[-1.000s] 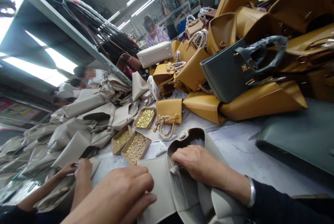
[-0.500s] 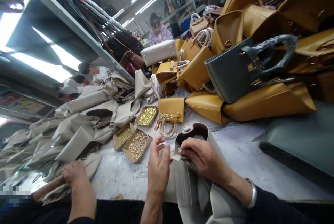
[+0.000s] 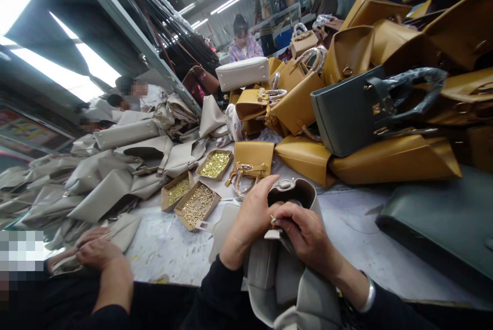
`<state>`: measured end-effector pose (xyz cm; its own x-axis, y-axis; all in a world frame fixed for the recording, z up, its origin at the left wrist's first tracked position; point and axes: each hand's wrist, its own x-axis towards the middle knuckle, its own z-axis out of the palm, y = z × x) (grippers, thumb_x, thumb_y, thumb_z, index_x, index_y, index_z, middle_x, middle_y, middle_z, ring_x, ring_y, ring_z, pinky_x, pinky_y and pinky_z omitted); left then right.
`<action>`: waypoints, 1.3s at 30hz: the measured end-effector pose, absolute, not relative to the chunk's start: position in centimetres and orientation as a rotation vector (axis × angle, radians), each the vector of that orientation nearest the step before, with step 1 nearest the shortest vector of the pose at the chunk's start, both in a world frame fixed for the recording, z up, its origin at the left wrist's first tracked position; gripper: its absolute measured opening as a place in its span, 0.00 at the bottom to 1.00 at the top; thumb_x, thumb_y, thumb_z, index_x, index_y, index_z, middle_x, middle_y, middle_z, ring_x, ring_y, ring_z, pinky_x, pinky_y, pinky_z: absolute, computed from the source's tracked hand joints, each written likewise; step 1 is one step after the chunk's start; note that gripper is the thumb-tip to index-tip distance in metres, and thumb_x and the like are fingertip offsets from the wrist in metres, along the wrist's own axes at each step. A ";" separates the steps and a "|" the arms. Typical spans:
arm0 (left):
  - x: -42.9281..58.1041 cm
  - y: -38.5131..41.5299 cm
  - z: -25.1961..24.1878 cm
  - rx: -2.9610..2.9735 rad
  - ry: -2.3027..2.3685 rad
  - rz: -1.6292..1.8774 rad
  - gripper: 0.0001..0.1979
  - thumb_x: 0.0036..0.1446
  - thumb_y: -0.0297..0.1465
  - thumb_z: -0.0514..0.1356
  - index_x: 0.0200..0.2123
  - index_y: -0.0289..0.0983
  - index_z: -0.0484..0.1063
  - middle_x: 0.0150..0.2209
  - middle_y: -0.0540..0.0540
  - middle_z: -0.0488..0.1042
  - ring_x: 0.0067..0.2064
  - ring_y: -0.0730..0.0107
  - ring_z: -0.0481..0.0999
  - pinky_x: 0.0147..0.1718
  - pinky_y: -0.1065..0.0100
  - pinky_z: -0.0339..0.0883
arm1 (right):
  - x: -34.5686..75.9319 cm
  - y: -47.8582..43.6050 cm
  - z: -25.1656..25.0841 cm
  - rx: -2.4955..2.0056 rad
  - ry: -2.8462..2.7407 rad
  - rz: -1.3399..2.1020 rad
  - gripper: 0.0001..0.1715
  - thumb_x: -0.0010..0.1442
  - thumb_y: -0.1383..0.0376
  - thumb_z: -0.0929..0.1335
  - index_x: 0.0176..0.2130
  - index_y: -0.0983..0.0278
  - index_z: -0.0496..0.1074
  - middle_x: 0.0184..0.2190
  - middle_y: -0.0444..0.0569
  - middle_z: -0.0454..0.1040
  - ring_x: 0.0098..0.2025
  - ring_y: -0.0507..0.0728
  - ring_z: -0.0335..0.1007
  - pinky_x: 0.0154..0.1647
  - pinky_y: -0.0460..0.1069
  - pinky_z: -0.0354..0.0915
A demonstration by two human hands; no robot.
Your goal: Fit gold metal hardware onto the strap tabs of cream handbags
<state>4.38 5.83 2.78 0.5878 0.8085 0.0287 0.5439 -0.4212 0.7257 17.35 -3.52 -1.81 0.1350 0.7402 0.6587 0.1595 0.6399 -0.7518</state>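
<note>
A grey handbag (image 3: 285, 278) lies tilted at the table's front edge in front of me, its mouth facing up. My left hand (image 3: 250, 219) is at the bag's rim, thumb raised, its fingers bent over the edge and partly hidden inside; it grips the bag there. My right hand (image 3: 306, 232) pinches a small gold-coloured metal piece (image 3: 273, 220) close to the left fingers. Just below the pinch, a small pale tab (image 3: 272, 234) sticks out. A grey flap (image 3: 223, 230) of the bag spreads out left of my left hand.
Cardboard trays of small gold metal parts (image 3: 196, 206) stand beyond my left hand. A mustard handbag (image 3: 253, 158) lies behind the grey one. Mustard bags and a dark green bag (image 3: 342, 112) pile up right. Grey bags (image 3: 103, 191) heap left, near a co-worker's hands (image 3: 98, 250).
My left hand, open beside the bag before, has moved right and closed at its rim. The right hand keeps its pinch. The view has shifted slightly.
</note>
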 end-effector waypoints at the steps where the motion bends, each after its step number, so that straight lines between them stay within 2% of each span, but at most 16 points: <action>1: 4.7 5.8 2.9 2.155 1.050 0.510 0.33 0.54 0.22 0.63 0.64 0.39 0.68 0.65 0.41 0.68 0.65 0.52 0.67 0.67 0.54 0.58 | 17.4 -3.5 -1.8 -0.827 -1.402 0.494 0.07 0.72 0.72 0.64 0.44 0.61 0.69 0.34 0.44 0.75 0.35 0.52 0.73 0.37 0.46 0.66; 4: 5.5 6.1 3.2 2.198 1.028 0.545 0.32 0.54 0.21 0.64 0.63 0.41 0.70 0.63 0.43 0.71 0.62 0.53 0.71 0.64 0.57 0.63 | 17.6 -3.6 -1.8 -0.864 -1.415 0.490 0.06 0.72 0.71 0.64 0.43 0.61 0.70 0.33 0.45 0.75 0.34 0.53 0.73 0.36 0.47 0.66; 7: 5.9 6.7 3.3 2.217 0.955 0.480 0.20 0.57 0.24 0.65 0.54 0.41 0.77 0.52 0.45 0.79 0.53 0.55 0.78 0.56 0.61 0.69 | 17.7 -3.6 -2.0 -0.882 -1.446 0.453 0.06 0.72 0.70 0.63 0.43 0.62 0.70 0.32 0.45 0.76 0.33 0.54 0.73 0.36 0.48 0.66; 9: 5.8 7.2 3.5 2.208 0.878 0.436 0.15 0.59 0.26 0.64 0.50 0.41 0.78 0.47 0.45 0.81 0.49 0.57 0.79 0.51 0.64 0.70 | 17.8 -3.5 -2.3 -0.911 -1.461 0.424 0.07 0.73 0.69 0.63 0.43 0.62 0.70 0.32 0.45 0.76 0.34 0.54 0.73 0.37 0.49 0.67; 16: 4.7 7.5 3.5 2.234 0.670 0.447 0.16 0.62 0.27 0.64 0.53 0.39 0.75 0.51 0.44 0.77 0.52 0.60 0.76 0.53 0.67 0.68 | 18.7 -3.4 -2.8 -1.000 -1.466 0.385 0.08 0.73 0.70 0.63 0.44 0.62 0.70 0.33 0.46 0.76 0.35 0.55 0.74 0.38 0.49 0.68; 22: 5.7 7.2 2.2 2.265 0.789 0.591 0.12 0.65 0.31 0.62 0.51 0.40 0.78 0.47 0.45 0.80 0.48 0.61 0.79 0.49 0.67 0.69 | 19.1 -3.4 -3.3 -1.036 -1.455 0.362 0.08 0.72 0.71 0.63 0.44 0.61 0.70 0.35 0.47 0.77 0.36 0.54 0.74 0.38 0.49 0.67; 27: 6.4 7.1 1.8 2.131 1.057 0.660 0.09 0.64 0.33 0.62 0.43 0.38 0.81 0.41 0.46 0.82 0.42 0.61 0.80 0.44 0.67 0.69 | 19.5 -3.1 -3.8 -1.099 -1.455 0.389 0.07 0.72 0.70 0.63 0.44 0.62 0.70 0.34 0.46 0.76 0.35 0.54 0.74 0.38 0.48 0.65; 31: 5.6 6.8 1.4 1.896 1.221 0.660 0.08 0.58 0.34 0.65 0.36 0.36 0.83 0.35 0.45 0.82 0.39 0.61 0.79 0.40 0.68 0.69 | 20.0 -3.0 -4.2 -1.101 -1.442 0.499 0.06 0.72 0.70 0.65 0.43 0.61 0.71 0.34 0.44 0.75 0.35 0.53 0.72 0.37 0.46 0.64; 35: 4.9 6.7 0.4 1.455 1.251 0.670 0.12 0.50 0.36 0.69 0.33 0.32 0.82 0.31 0.43 0.81 0.33 0.64 0.77 0.34 0.70 0.69 | 19.9 -3.2 -4.4 -1.123 -1.517 0.538 0.07 0.71 0.71 0.66 0.43 0.60 0.73 0.34 0.44 0.75 0.36 0.53 0.72 0.39 0.47 0.64; 39: 5.4 6.9 -0.4 1.404 1.232 0.763 0.12 0.47 0.35 0.70 0.32 0.31 0.82 0.30 0.44 0.81 0.32 0.66 0.77 0.34 0.70 0.69 | 19.4 -3.4 -4.3 -1.135 -1.615 0.402 0.10 0.71 0.73 0.65 0.43 0.61 0.73 0.37 0.47 0.74 0.38 0.55 0.71 0.40 0.49 0.66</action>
<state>5.36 6.87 -0.40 0.2616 0.9494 -0.1738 0.2673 0.1018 0.9582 19.43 -3.35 -4.31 0.0244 0.8258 0.5634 0.4652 0.4894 -0.7376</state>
